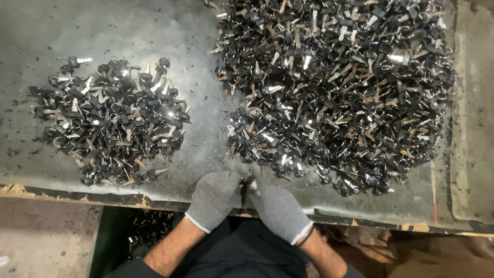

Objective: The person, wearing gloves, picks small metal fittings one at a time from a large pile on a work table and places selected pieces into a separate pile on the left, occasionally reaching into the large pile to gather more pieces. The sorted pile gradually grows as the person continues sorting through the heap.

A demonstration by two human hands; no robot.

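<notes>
My left hand (214, 198) and my right hand (278, 208), both in grey knit gloves, meet at the table's near edge. Between their fingertips they pinch a small black-headed key on a ring (247, 183). A large heap of black-headed keys (334, 87) with metal and brown blades spreads from just beyond my hands to the far right. A smaller heap of the same keys (110, 121) lies to the left, apart from my hands.
The worn grey tabletop (200, 77) is dusty, with a chipped front edge. Below the edge at the left, a dark green bin (139, 231) shows more keys inside. Concrete floor lies at the lower left.
</notes>
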